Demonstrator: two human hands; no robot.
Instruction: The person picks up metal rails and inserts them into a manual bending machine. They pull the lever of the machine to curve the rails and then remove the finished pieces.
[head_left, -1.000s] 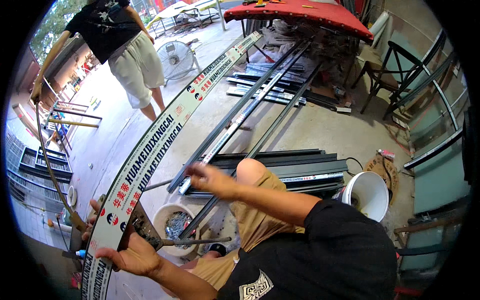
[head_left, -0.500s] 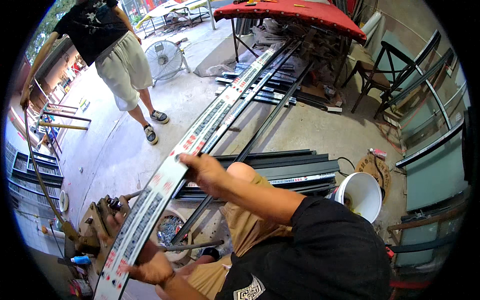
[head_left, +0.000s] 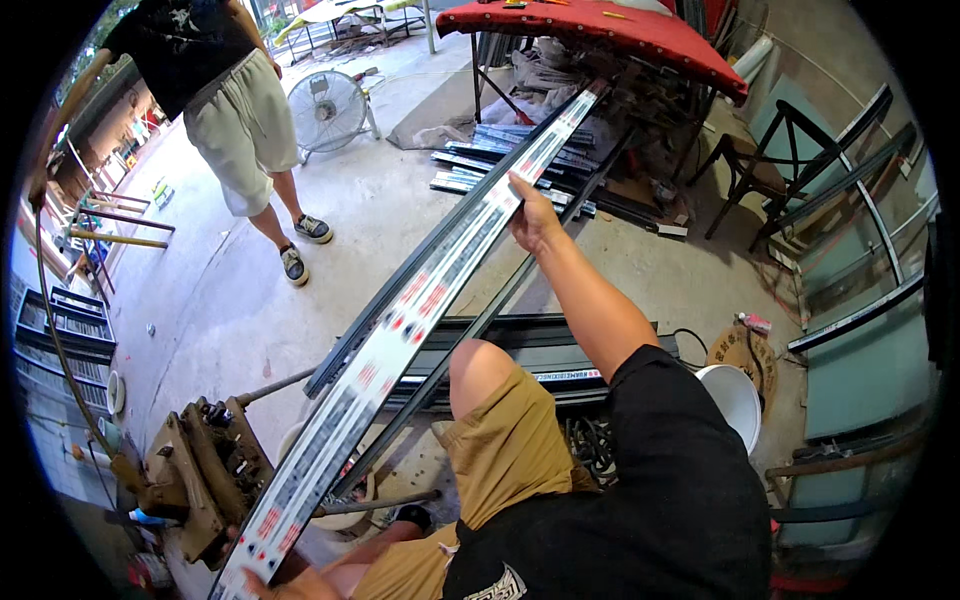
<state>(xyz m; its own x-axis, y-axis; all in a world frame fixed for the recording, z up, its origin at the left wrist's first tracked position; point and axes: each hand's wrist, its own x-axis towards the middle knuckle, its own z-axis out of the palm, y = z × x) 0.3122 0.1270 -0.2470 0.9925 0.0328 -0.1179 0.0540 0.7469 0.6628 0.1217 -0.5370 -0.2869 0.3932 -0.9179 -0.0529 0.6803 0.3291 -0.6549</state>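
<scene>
A long straight metal profile (head_left: pixel 385 345), covered in white film with grey and red print, runs slantwise from the bottom left up toward the red-topped table. My right hand (head_left: pixel 537 218) grips it in its upper half, arm stretched out, thumb on the printed face. At its near end my left hand (head_left: pixel 285 585) holds the edge, partly cut off by the lower rim of the picture. Close along its left side lies a dark profile (head_left: pixel 430 265). Another dark bar (head_left: pixel 505 290) passes beneath on the right.
A greasy brown machine (head_left: pixel 205 465) with a rod handle stands at the left. More dark profiles (head_left: pixel 540 352) are stacked beyond my knee, near a white bucket (head_left: pixel 733 400). A person (head_left: pixel 240 130) stands ahead on the left, by a floor fan (head_left: pixel 328 110). The red-covered table (head_left: pixel 590 25) is at the far end.
My right hand has moved far up and away along the printed profile. The profile has shifted right, and a dark profile now shows on its left. My left hand has dropped slightly lower.
</scene>
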